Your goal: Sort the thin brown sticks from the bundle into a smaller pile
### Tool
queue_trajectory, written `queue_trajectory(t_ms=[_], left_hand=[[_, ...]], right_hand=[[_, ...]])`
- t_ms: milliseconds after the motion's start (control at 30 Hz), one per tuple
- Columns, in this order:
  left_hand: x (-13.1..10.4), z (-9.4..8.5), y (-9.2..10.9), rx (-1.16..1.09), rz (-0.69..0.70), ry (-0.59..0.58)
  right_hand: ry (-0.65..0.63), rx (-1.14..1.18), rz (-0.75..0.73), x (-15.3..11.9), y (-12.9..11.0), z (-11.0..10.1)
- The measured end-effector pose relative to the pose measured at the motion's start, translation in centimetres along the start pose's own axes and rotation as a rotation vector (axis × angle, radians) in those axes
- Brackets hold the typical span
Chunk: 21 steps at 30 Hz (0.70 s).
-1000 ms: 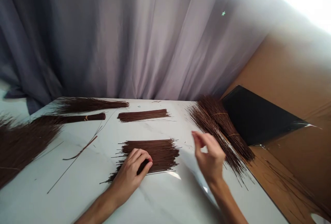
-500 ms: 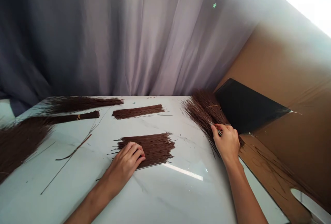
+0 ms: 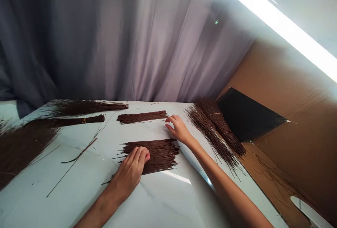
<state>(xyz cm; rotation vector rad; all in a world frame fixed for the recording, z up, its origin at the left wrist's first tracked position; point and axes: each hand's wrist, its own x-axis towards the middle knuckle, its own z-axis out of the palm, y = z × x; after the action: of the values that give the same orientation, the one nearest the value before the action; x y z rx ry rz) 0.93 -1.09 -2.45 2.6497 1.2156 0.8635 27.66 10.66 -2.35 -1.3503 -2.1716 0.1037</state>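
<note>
A flat layer of thin brown sticks (image 3: 162, 156) lies in the middle of the white table. My left hand (image 3: 135, 165) rests at its left part with fingers curled and pressed together; whatever they pinch is hidden. Behind it lies a narrower row of similar sticks (image 3: 142, 116). Close to that row's right end, my right hand (image 3: 178, 128) hovers with thumb and fingers apart and nothing visible between them. To the right, a loose pile of sticks (image 3: 210, 129) leans along a tied bundle (image 3: 229, 129).
Further sticks (image 3: 26, 143) spread at the left, near a bundle with a yellowish tie (image 3: 92, 119) and a loose pile (image 3: 86, 107). A few bent strands (image 3: 81, 151) lie before them. Cardboard (image 3: 302, 151) with a black panel (image 3: 250, 115) borders the right; a grey curtain (image 3: 118, 45) hangs behind.
My right hand has left the loose sticks at the right and moved left to the rear row, its fingers opening. My left hand stays at the front layer, fingers more closed. The view has shifted slightly.
</note>
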Motion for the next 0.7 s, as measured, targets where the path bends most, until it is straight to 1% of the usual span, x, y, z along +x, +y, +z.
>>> queue_trajectory(t_ms=[67, 167, 233, 300, 333, 400, 500, 600, 700], left_hand=[[-0.1, -0.1, -0.1, 0.006, -0.011, 0.002], [-0.7, 0.8, -0.4, 0.068, 0.008, -0.016], [-1.2, 1.8, -0.4, 0.137, 0.040, -0.034], [-1.7, 2.8, -0.2, 0.218, 0.089, -0.023], [-1.9, 3.1, 0.0, 0.243, 0.114, -0.055], [-2.1, 3.3, 0.4, 0.276, 0.133, -0.106], [-2.0, 2.9, 0.9, 0.285, 0.135, -0.164], [-1.8, 2.5, 1.0, 0.269, 0.136, -0.184], [-1.9, 2.7, 0.8, 0.256, 0.143, -0.177]], right_hand=[[-0.064, 0.060, 0.014, 2.3, 1.2, 1.7], [-0.134, 0.144, 0.045, 4.5, 3.1, 3.3], [-0.180, 0.195, 0.057, 5.0, 3.9, 3.8], [-0.224, 0.240, 0.061, 5.0, 4.5, 4.1], [-0.245, 0.261, 0.060, 5.0, 4.7, 4.2], [-0.292, 0.302, 0.048, 5.0, 4.9, 4.4], [-0.362, 0.358, 0.010, 5.2, 5.0, 4.6], [-0.416, 0.394, -0.033, 5.8, 4.6, 4.6], [-0.446, 0.394, -0.068, 6.2, 3.8, 4.7]])
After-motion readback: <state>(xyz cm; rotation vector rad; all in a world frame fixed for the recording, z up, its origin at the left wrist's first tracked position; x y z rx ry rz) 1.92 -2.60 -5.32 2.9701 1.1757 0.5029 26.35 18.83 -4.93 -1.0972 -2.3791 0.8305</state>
